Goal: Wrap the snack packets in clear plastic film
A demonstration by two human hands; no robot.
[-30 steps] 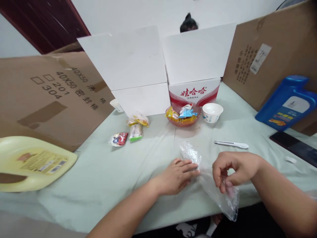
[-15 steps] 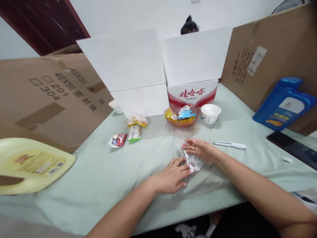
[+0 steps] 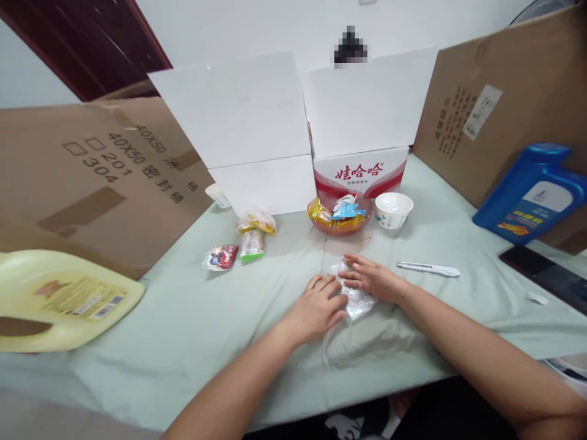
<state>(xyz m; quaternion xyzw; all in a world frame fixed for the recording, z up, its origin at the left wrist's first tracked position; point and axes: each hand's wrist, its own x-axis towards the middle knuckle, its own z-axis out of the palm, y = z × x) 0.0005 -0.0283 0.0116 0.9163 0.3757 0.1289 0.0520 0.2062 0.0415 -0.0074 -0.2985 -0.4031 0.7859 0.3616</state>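
Observation:
A crumpled clear plastic bag [image 3: 360, 302] lies on the green-covered table between my two hands. My left hand [image 3: 318, 308] rests at the bag's left side, palm down, its fingers apart and reaching over the edge of the plastic. On the other side, my right hand [image 3: 373, 278] touches the bag with its fingers stretched out to the left. Neither hand is wrapped around anything. To the right of my right hand lies a white utility knife [image 3: 428, 269]. Beyond the hands stands a pink glass bowl [image 3: 339, 230] with several wrapped snacks in it.
A white paper bowl [image 3: 394, 211] stands beside the glass one. Wrapped snacks [image 3: 252, 244] lie to the left. A yellow jug [image 3: 68, 299], a blue bottle [image 3: 527, 195] and a phone [image 3: 541, 272] flank the table. Cardboard boxes [image 3: 160, 165] wall the sides; a person's head shows behind.
My left hand has moved slightly up and away from me over the bag's left edge. The plastic bag lies flatter between the hands. The view has shifted slightly.

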